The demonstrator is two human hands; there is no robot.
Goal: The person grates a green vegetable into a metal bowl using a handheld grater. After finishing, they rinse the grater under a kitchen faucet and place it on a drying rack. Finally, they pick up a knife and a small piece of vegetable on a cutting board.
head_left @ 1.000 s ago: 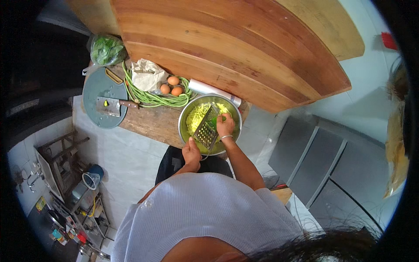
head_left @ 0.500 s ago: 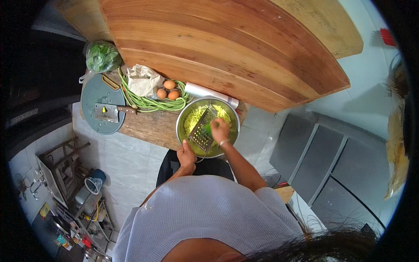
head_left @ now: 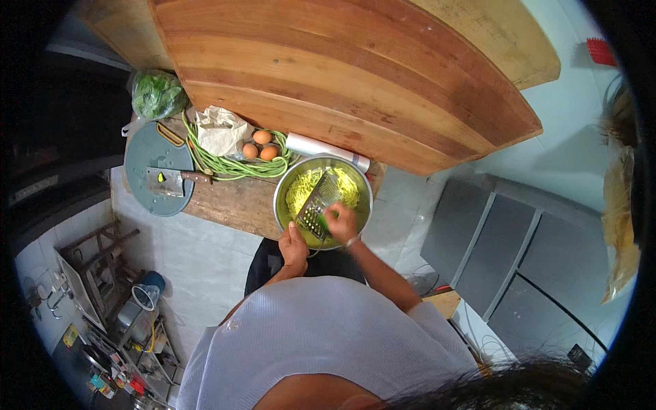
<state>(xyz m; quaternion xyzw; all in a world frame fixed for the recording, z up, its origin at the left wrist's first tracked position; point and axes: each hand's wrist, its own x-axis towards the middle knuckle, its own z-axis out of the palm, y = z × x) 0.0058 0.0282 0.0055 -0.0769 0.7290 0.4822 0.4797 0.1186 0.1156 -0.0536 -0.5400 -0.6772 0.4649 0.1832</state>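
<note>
A steel bowl (head_left: 366, 202) stands at the right end of the wooden table, with pale yellow-green shreds (head_left: 345, 184) inside. Slanting across it is a flat metal grater (head_left: 316, 206), its wire handle over the near rim. My left hand (head_left: 294, 249) is closed on the bowl's near-left rim, thumb on top, beside the grater's lower end; whether it also grips the grater is hidden. Over the grater's lower half, my right hand (head_left: 341, 222) is closed round a green vegetable piece (head_left: 323, 221), pressing it to the holes. Most of that piece is hidden by my fingers.
Left on the table (head_left: 236, 205) lies a round grey cutting board (head_left: 140, 184) bearing a cleaver (head_left: 166, 182). Long green beans (head_left: 239, 168), three brown eggs (head_left: 262, 137), a cloth bag (head_left: 222, 131) and a white roll (head_left: 326, 149) line the back. Bagged greens (head_left: 157, 94) sit far left.
My right hand has slid down the grater toward me with the green vegetable piece. My left hand keeps its hold on the rim. The whole view has shifted slightly.
</note>
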